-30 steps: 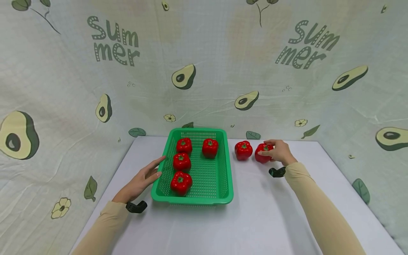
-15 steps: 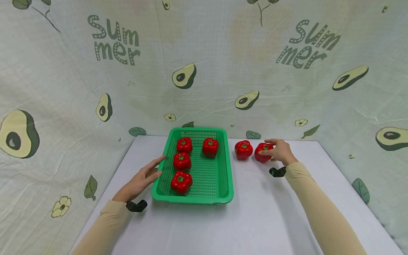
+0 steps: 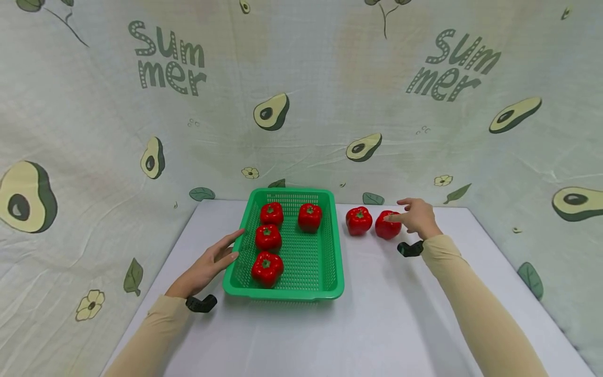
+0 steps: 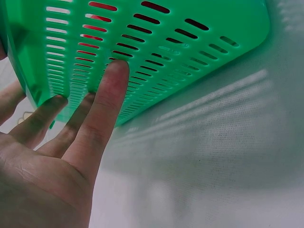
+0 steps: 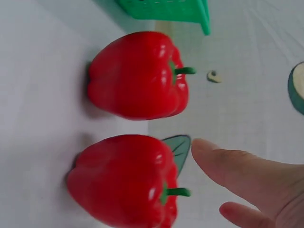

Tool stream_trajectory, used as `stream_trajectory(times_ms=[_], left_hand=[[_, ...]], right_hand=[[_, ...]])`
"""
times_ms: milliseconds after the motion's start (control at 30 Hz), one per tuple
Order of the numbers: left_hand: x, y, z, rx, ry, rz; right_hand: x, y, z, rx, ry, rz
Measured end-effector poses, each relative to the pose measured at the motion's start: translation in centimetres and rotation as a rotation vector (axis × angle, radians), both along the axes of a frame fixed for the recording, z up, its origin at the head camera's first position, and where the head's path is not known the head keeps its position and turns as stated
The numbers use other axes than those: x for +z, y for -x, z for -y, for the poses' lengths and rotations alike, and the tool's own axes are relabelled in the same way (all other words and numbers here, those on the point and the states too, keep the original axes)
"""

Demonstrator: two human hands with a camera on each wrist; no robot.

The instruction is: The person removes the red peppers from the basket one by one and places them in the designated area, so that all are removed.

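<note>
My left hand [image 3: 207,267] lies against the left side of a green plastic basket [image 3: 333,297]. The left wrist view shows its fairly straight fingers touching the slotted wall [image 4: 185,47]. On the table right of the basket stand two red bell peppers, a nearer-to-basket one [image 3: 359,221] and a right-hand one [image 3: 388,226]. My right hand [image 3: 419,217] hovers at the right-hand pepper with thumb and fingers spread. In the right wrist view, fingertips [image 5: 204,145] are apart from that pepper [image 5: 123,180], beside its green stem.
Inside the basket sit several red bell peppers: a column along the left, with a front one [image 3: 267,269], and one at the back right [image 3: 310,218]. A patterned cloth [image 3: 301,104] hangs behind the white table [image 3: 377,324].
My right hand has loosened from the right-hand pepper and risen slightly up and right, its fingers opening. The left hand and basket have stayed in place.
</note>
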State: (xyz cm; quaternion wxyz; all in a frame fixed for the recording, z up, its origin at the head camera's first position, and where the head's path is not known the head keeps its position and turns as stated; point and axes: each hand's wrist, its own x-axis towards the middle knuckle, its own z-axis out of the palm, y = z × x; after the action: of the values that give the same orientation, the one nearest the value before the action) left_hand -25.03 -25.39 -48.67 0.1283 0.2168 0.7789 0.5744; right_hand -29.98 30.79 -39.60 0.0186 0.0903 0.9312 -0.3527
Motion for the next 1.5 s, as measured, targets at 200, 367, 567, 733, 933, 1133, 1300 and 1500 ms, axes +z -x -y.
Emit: stream_trajectory(times_ms=[200, 367, 567, 733, 933, 1133, 1300, 1500], left_hand=[[0.0, 0.0, 0.0, 0.004, 0.003, 0.0], [0.1, -0.2, 0.0, 0.007, 0.001, -0.006], [0.1, -0.1, -0.1, 0.01, -0.001, -0.003], [0.1, -0.1, -0.1, 0.009, -0.002, -0.009], [0.1, 0.0, -0.1, -0.001, -0.01, -0.003], [0.2, -0.1, -0.1, -0.001, -0.013, 0.001], [0.2, -0.1, -0.1, -0.001, -0.008, -0.003], [0.2, -0.2, -0.1, -0.003, -0.002, -0.014]], right_hand=[[1.7, -0.3, 1.0, -0.009, -0.05, -0.029], [2.9, -0.7, 1.9, 0.014, -0.056, -0.055], [4.5, -1.2, 3.5, 0.049, -0.04, -0.074], [5.5, -1.5, 5.0, 0.076, -0.008, -0.094], [6.5, -1.8, 6.8, 0.107, 0.034, -0.114], [7.0, -1.7, 8.4, 0.138, 0.096, -0.144], [6.9, -1.3, 9.7, 0.168, 0.139, -0.165], [6.3, -0.8, 11.3, 0.211, 0.162, -0.165]])
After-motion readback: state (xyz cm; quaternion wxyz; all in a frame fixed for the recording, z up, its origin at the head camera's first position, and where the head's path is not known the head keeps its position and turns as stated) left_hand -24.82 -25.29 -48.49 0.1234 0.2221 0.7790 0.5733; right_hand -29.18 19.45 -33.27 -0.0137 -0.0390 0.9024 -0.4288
